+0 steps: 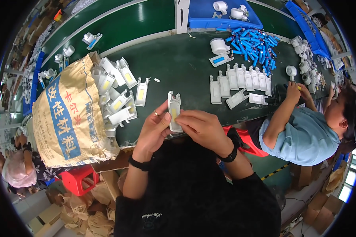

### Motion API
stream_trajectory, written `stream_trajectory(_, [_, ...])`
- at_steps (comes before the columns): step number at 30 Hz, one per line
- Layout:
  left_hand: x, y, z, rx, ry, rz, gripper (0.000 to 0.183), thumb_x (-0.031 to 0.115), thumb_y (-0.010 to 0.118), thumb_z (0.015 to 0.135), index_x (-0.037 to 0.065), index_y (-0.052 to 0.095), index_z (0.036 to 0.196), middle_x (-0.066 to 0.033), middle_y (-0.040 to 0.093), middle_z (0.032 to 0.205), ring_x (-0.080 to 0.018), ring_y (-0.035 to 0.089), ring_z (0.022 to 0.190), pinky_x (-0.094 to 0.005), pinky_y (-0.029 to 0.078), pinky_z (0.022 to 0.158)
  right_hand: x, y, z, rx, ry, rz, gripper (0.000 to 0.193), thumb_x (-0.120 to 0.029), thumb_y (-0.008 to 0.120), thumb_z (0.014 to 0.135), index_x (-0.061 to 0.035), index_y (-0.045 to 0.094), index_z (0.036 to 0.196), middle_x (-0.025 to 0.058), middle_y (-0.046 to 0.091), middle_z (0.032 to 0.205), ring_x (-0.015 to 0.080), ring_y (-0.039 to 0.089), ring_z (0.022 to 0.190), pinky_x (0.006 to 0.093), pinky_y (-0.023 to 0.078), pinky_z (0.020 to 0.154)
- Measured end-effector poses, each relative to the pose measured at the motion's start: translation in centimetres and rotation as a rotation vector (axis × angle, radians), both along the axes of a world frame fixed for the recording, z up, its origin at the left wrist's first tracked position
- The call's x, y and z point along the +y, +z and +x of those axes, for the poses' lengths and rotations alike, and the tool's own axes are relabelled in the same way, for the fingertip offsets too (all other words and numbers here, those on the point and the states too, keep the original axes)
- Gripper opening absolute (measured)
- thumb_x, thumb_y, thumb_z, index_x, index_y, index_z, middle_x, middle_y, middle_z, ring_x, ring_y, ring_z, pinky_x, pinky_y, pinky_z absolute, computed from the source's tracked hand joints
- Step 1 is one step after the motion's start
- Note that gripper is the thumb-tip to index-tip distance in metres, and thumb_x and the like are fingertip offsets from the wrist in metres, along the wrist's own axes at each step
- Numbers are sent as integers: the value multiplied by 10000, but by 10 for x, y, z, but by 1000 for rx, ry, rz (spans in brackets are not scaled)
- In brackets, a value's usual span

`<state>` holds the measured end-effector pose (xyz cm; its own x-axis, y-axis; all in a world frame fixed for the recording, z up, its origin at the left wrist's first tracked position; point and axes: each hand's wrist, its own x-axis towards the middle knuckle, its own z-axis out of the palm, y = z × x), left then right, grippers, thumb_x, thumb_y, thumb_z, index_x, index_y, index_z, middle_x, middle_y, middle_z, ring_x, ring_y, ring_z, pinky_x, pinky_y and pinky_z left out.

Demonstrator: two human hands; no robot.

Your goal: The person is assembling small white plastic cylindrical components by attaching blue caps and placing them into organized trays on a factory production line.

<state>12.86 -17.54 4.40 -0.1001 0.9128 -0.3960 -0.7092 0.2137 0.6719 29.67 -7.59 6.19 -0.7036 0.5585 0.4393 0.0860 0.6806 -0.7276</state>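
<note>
In front of my chest, my left hand [156, 127] grips a white plastic lamp housing [174, 106] upright, thumb along its side. A pale yellow light panel [174, 113] is set into the housing's face, and two prongs stand at its top. My right hand [203, 127] is closed, its fingertips pinched together against the lower right of that panel. Whatever those fingertips may hold is hidden. More housings with yellow panels [141, 94] lie left of my hands, spilling from a paper sack. To the right, several white housings [241, 77] are lined up in a row.
The large brown paper sack [73, 114] takes up the table's left side. Blue cylindrical cells [254, 45] form a heap at the back right, near a blue bin [225, 23]. At the right, a co-worker in a light blue shirt [302, 136] handles parts beside white round lamp heads [304, 59].
</note>
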Motion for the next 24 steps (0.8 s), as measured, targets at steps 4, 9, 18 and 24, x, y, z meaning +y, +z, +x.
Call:
stream_trajectory(4, [0,-11,-4,-7,-13,-1,579,193,609,1024,84,371,1541,-138,646,1304,-180,674,1100,-315,600,869,0,0,-2,-12,-47,-7,165,-20,759,808,-57,740,968,101,722,995,266,719,794,323,586,689])
stream_trajectory(9, [9,-4,3,2,-174,-32,571,151,630,1008,59,396,1520,-145,653,1281,-177,691,1034,-340,592,876,19,0,16,47,-367,-142,146,24,734,829,-23,716,966,94,706,958,158,702,762,265,559,664])
stream_trajectory(18, [83,-41,35,1117,-9,-90,425,185,730,913,-27,634,1270,-141,751,924,-201,730,782,-300,585,723,32,-20,72,457,-357,-682,89,92,538,941,8,557,966,168,595,1183,196,665,908,318,546,831])
stream_trajectory(24, [40,-28,-28,2007,226,-160,273,240,774,841,61,720,1040,-130,696,944,-333,648,892,-417,527,767,21,-53,85,490,-260,-963,206,140,506,838,-28,523,956,147,610,1092,129,569,745,274,478,704])
